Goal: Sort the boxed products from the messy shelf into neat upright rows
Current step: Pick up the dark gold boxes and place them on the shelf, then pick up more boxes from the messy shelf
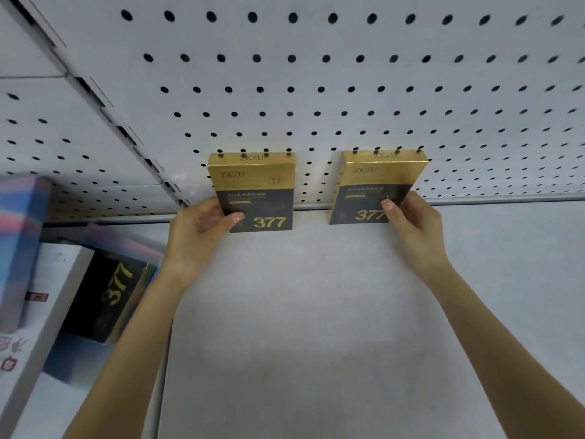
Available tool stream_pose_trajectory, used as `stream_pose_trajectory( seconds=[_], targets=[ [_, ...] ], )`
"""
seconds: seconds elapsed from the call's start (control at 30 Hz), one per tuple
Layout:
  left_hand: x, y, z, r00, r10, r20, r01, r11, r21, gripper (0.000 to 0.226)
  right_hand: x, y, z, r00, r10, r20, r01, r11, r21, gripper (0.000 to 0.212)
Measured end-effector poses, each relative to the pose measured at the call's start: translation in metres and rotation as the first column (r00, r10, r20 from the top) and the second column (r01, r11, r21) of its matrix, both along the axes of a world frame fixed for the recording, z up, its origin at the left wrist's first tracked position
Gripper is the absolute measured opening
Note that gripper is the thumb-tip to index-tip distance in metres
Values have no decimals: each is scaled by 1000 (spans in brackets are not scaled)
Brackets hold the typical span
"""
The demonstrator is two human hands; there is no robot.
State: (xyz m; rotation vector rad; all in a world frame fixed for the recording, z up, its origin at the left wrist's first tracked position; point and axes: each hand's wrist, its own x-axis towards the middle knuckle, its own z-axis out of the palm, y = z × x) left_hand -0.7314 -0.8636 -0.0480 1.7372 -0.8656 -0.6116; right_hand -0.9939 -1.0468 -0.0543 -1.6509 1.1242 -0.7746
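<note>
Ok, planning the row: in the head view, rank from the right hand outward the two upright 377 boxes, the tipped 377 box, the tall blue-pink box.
1. Right upright 377 box, in the right hand.
2. Left upright 377 box, across the gap.
3. Tipped 377 box, left pile.
4. Tall blue-pink box, far left.

Two gold-and-black boxes with the number 377 stand upright on the white shelf (316, 312), their backs against the white pegboard (316, 90). The left hand (202, 226) holds the left box (253, 191) at its lower left edge, with the thumb on the front face. The right hand (411, 220) holds the right box (376, 185) at its lower right edge in the same way. The two boxes are apart, with a gap of pegboard between them. At the far left lies a heap of other boxes: one more black 377 box (110, 299) tilted, a white box (41, 312) and a blue-pink box (19, 242).
</note>
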Motion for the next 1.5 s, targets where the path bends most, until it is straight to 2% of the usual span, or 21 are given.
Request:
stream_pose_trajectory(
  seconds=[0.07,0.23,0.5,0.6,0.73,0.77,0.87,0.97,1.03,1.1,1.23,1.4,1.5],
  targets=[
    [1,1,0,1000,-5,9,5,1000,16,32,-2,1,0,1000,6,23,-7,1000,24,28],
    [3,3,0,999,-35,25,33,998,50,30,0,7,5,999,3,53,-5,999,36,46],
    [7,4,-3,998,-13,60,7,994,111,26,0,8,6,1000,-22,3,22,1000,21,53],
    [5,5,-1,994,38,106,-51,991,120,24,-1,6,4,1000,-7,-16,8,999,37,46],
    [-4,10,5,970,140,199,-159,984,81,33,-6,8,9,1000,-19,-13,20,995,103,15],
    [-8,12,7,964,168,207,-185,981,63,37,-9,11,10,999,-37,-6,37,993,112,15],
    [-20,24,15,941,211,264,-229,973,41,48,-24,26,14,992,-120,-33,122,988,90,31],
    [-32,45,24,926,212,312,-230,973,19,48,-42,51,24,985,-160,-61,163,986,45,35],
    [-46,65,31,928,218,302,-233,972,14,45,-53,73,32,993,-76,-94,78,997,17,35],
    [-67,89,39,933,178,311,-194,981,18,42,-62,100,39,982,77,-174,-77,997,11,39],
    [-118,148,58,941,125,313,-134,991,9,44,-73,158,60,895,320,-310,-346,938,-30,50],
    [-182,250,72,947,200,253,-193,980,-52,36,-85,251,79,846,461,-268,-504,855,-119,55],
    [-213,317,71,943,270,196,-264,963,-60,36,-87,301,80,783,581,-223,-611,784,-105,57]
  ],
)
